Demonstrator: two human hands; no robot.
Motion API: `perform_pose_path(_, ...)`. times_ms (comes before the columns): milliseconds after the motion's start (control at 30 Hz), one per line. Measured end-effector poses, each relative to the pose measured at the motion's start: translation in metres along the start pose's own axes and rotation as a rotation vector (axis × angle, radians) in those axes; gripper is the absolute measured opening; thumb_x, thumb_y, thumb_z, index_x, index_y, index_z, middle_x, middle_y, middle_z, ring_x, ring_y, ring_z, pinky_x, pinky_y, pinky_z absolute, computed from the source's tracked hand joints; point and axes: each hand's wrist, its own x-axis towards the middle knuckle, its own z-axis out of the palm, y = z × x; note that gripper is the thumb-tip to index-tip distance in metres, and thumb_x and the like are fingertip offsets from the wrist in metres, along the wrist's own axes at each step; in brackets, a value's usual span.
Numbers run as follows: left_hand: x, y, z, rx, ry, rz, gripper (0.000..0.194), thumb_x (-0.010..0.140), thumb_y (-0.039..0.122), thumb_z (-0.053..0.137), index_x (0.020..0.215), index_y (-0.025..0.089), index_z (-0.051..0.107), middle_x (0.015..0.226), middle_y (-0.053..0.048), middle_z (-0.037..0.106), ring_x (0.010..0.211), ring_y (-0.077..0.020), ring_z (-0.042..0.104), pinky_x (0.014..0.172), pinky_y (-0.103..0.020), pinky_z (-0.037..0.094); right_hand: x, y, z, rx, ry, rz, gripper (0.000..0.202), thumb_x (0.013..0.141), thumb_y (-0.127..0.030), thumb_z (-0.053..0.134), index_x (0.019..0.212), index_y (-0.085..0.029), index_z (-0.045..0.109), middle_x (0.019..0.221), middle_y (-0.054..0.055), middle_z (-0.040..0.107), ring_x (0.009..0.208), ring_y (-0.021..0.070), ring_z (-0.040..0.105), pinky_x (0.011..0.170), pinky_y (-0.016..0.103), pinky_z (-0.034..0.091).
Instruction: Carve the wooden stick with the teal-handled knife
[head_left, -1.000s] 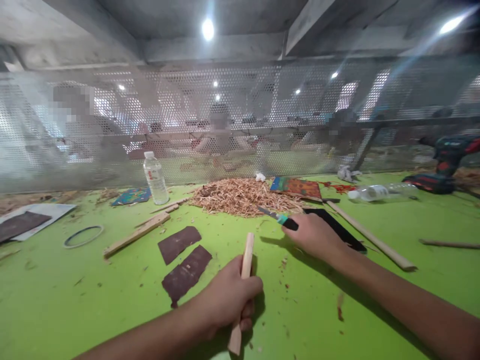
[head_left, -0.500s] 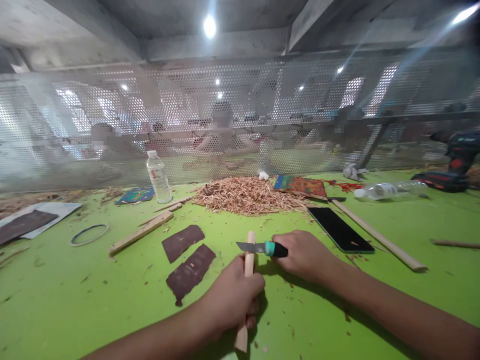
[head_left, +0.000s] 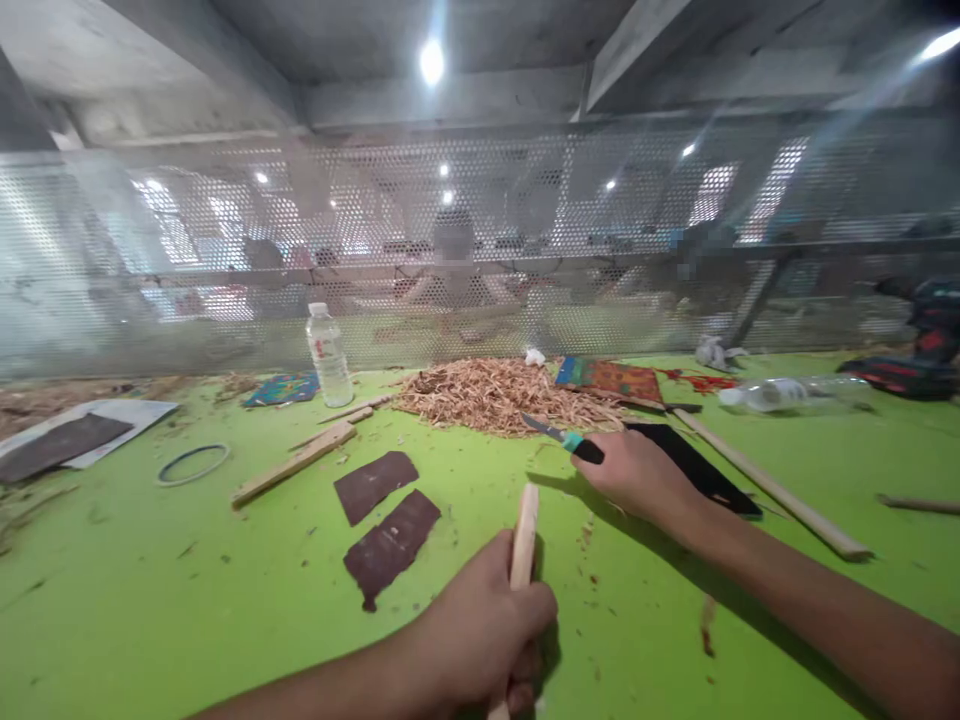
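Note:
My left hand [head_left: 491, 620] is closed around a pale wooden stick [head_left: 526, 530], whose upper end sticks out past my fist and points away from me. My right hand [head_left: 634, 470] grips a knife [head_left: 586, 447] by its black and teal handle. The knife's blade points up and left toward a heap of wood shavings [head_left: 502, 395], apart from the stick. Two pieces of dark brown sandpaper [head_left: 394, 545] lie left of my left hand. A black phone [head_left: 694, 465] lies partly behind my right hand.
A clear bottle [head_left: 328, 360] stands at the back left; another bottle [head_left: 787, 393] lies on its side at right. A wooden strip [head_left: 296, 463], a ring [head_left: 193, 464], a long rod [head_left: 780, 490] and a cordless drill [head_left: 926, 345] also rest on the green table. Behind stands a perforated screen [head_left: 360, 250].
My right hand has carried the knife off the stick, forward and to the right. My left hand, still holding the stick, has shifted slightly right and nearer. The view has turned slightly.

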Motion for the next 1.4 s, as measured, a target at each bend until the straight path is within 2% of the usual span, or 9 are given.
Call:
perform_pose_path(200,0.004,0.000,-0.007,0.034,0.003,0.021,0.023,0.090,0.028,0.057,0.102,0.026,0.039,0.042,0.013,0.042,0.031,-0.0087,0.032,0.028,-0.016,0.035,-0.015,-0.012,0.009,0.047,-0.040,-0.153,0.029,0.090,-0.032,0.053,0.064,-0.021,0.057,0.063,0.005,0.066,0.055,0.0172,0.049,0.054,0.030,0.021)
perform_pose_path(467,0.007,0.004,-0.010,0.090,0.050,0.103,0.026,0.094,0.033,0.057,0.111,0.023,0.040,0.042,0.011,0.048,0.032,-0.0107,0.041,0.031,-0.018,0.042,-0.026,-0.015,0.006,0.163,0.013,-0.264,0.025,0.090,-0.030,0.050,0.066,-0.022,0.054,0.061,0.002,0.064,0.054,0.0167,0.050,0.054,0.029,0.023)
perform_pose_path(633,0.006,0.006,-0.007,0.174,0.109,0.128,0.026,0.091,0.030,0.059,0.111,0.020,0.046,0.044,0.012,0.044,0.033,-0.0098,0.039,0.031,-0.017,0.037,-0.037,-0.020,0.005,0.132,-0.071,-0.468,0.014,0.079,-0.020,0.054,0.066,-0.021,0.051,0.061,0.002,0.064,0.054,0.0160,0.051,0.056,0.028,0.025)
perform_pose_path(733,0.008,0.003,-0.006,0.207,0.145,0.154,0.024,0.087,0.023,0.061,0.107,0.019,0.049,0.050,0.012,0.045,0.036,-0.0087,0.041,0.034,-0.018,0.037,-0.042,-0.023,0.005,0.097,-0.087,-0.500,0.013,0.077,-0.021,0.055,0.066,-0.021,0.050,0.060,0.002,0.062,0.052,0.0149,0.049,0.055,0.028,0.023)
perform_pose_path(967,0.008,-0.002,-0.009,0.297,0.249,0.114,0.029,0.081,0.013,0.053,0.109,0.018,0.051,0.059,0.010,0.042,0.043,-0.0085,0.041,0.038,-0.019,0.035,-0.040,-0.029,0.006,0.004,-0.083,-0.432,0.005,0.076,-0.015,0.059,0.074,-0.020,0.059,0.070,0.004,0.069,0.057,0.0159,0.053,0.056,0.028,0.023)
perform_pose_path(1100,0.000,-0.007,-0.004,0.359,0.215,0.147,0.024,0.081,0.012,0.054,0.104,0.019,0.054,0.066,0.008,0.043,0.051,-0.0092,0.043,0.043,-0.020,0.034,-0.019,-0.003,-0.006,0.014,-0.031,-0.060,0.026,0.092,-0.029,0.055,0.068,-0.021,0.058,0.060,0.003,0.062,0.049,0.0156,0.050,0.053,0.029,0.024)
perform_pose_path(1200,-0.001,-0.012,0.000,0.344,0.150,0.155,0.020,0.081,0.012,0.058,0.098,0.020,0.053,0.067,0.008,0.040,0.052,-0.0084,0.043,0.043,-0.019,0.034,0.000,0.029,-0.016,-0.023,0.062,0.095,0.035,0.099,-0.025,0.045,0.066,-0.020,0.057,0.060,0.008,0.058,0.049,0.0177,0.048,0.054,0.033,0.023)
perform_pose_path(1300,0.002,-0.013,0.003,0.213,0.101,0.076,0.021,0.086,0.019,0.057,0.105,0.022,0.048,0.060,0.011,0.036,0.039,-0.0081,0.037,0.032,-0.020,0.030,0.006,0.040,-0.017,-0.022,0.077,0.130,0.033,0.096,-0.023,0.048,0.065,-0.020,0.056,0.059,0.008,0.057,0.050,0.0182,0.047,0.055,0.033,0.023)
perform_pose_path(1400,0.003,-0.012,0.003,0.172,0.072,0.085,0.021,0.090,0.029,0.058,0.103,0.023,0.043,0.053,0.013,0.036,0.034,-0.0082,0.034,0.027,-0.018,0.029,-0.001,0.024,-0.010,0.004,0.043,0.089,0.032,0.093,-0.029,0.053,0.062,-0.022,0.053,0.057,0.006,0.058,0.050,0.0176,0.045,0.053,0.031,0.023)
